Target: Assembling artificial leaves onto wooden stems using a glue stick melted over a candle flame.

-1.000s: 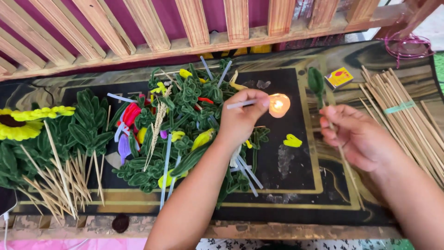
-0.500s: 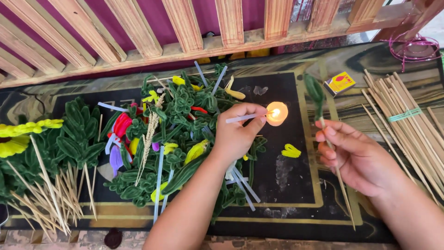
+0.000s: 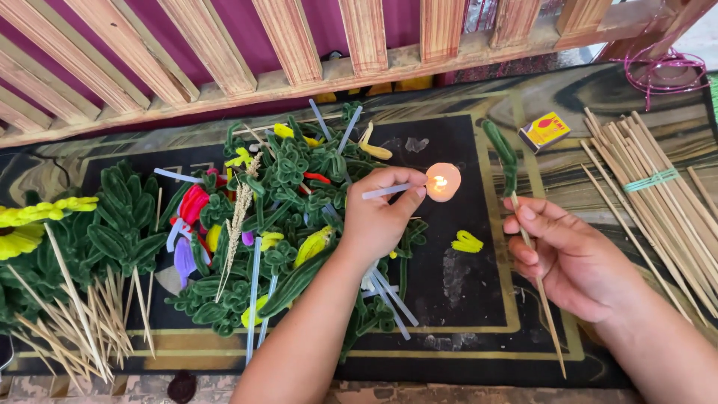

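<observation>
Left hand (image 3: 381, 217): pinched on pale glue stick (image 3: 389, 191), tip held at flame of lit candle (image 3: 443, 182), wrist over pile of green leaves (image 3: 299, 217).
Right hand (image 3: 568, 258): closed on wooden skewer (image 3: 542, 292) topped with green stem (image 3: 502, 153), held upright beside candle.
Yellow petal (image 3: 467, 242): flat on black desk (image 3: 464, 322), between both hands.
Matchbox (image 3: 544, 131): behind right hand.
Skewer bundle (image 3: 658, 194): banded, far right.
Loose sticks (image 3: 67, 329) and sunflower (image 3: 30, 221): far left.
</observation>
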